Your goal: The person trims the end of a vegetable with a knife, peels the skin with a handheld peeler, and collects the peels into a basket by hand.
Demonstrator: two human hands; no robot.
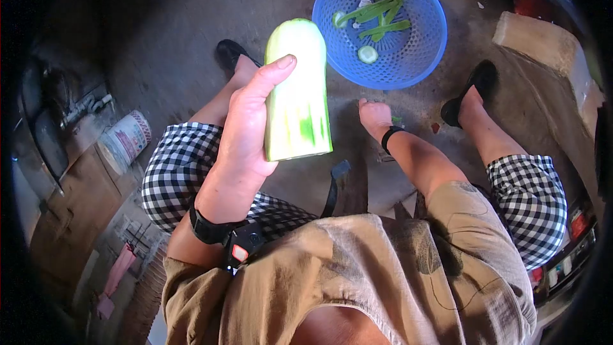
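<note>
My left hand (250,112) is wrapped round a peeled gourd (299,96), with the thumb lying across its upper front. The gourd is pale green to white, with a darker green patch of skin low on its side. Its top is rounded and its lower end is cut flat. Low over the floor, my right hand (375,117) is closed just below the basket's near rim; whatever its fingers hold is hidden. A small green piece (396,119) shows beside that hand. The blue plastic basket (327,48) contains several green peel strips (383,16) and round cut slices (368,54).
On the left stands a white printed bucket (126,142) beside brown boards (86,207). A pale block (539,41) lies at the upper right. My feet in dark shoes (470,92) rest on either side of the basket on the grey floor (191,25).
</note>
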